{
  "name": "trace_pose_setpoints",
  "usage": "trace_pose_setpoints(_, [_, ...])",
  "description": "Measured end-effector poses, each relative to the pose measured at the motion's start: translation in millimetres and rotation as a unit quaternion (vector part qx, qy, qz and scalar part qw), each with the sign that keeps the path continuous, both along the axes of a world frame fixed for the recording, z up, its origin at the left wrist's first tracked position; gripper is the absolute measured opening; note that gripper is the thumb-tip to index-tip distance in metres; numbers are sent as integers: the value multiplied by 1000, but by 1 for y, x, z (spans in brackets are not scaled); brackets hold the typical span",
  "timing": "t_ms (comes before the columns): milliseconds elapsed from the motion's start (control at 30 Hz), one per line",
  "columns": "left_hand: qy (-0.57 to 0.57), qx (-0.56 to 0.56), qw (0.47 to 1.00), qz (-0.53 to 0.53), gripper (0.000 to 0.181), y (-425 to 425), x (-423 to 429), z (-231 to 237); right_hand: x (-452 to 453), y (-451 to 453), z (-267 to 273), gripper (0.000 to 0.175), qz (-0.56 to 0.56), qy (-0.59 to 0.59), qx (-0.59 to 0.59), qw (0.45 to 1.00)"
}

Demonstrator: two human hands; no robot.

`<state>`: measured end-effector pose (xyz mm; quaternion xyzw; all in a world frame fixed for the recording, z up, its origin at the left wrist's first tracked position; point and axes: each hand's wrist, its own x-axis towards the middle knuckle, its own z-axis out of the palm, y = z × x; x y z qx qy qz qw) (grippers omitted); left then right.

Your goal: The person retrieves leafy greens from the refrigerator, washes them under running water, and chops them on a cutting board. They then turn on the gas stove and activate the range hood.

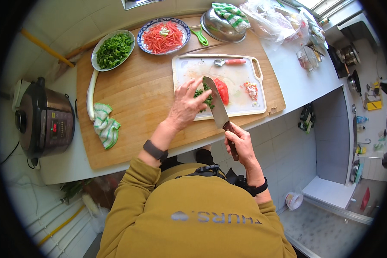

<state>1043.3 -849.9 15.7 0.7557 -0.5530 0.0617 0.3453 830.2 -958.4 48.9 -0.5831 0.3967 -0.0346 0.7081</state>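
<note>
My right hand (239,142) grips the dark wooden handle of a kitchen knife (218,106), its broad blade lying over a white plastic cutting board (187,69). Fingers spread, my left hand (188,101) hovers at the blade's left side, over chopped green herbs (208,96) partly hidden by hand and blade. Just right of the blade lies a piece of peeled red tomato (222,92). Small red and white chopped bits (251,90) form a pile near the board's right edge. A spoon with a red handle (233,61) rests along the board's far side.
Beneath is a large wooden board (132,106). Behind stand a bowl of cut greens (114,51), a plate of shredded carrot (163,37) and an upturned metal bowl (219,29). A white leek stalk (91,93) and cloth (105,125) lie left, beside an electric pressure cooker (46,119).
</note>
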Motion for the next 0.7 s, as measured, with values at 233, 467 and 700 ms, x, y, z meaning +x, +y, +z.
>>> trace_pose_setpoints(233, [-90, 68, 993, -20, 58, 8, -21, -13, -2, -7, 16, 29, -2, -54, 255, 965])
trace_pose_setpoints(467, [-126, 82, 984, 92, 61, -1, 4, -22, -23, -10, 28, 37, 14, -38, 264, 964])
trace_pose_setpoints(700, [-16, 60, 986, 152, 56, -6, 13, -21, -34, -4, 27, 43, 35, 28, -62, 997])
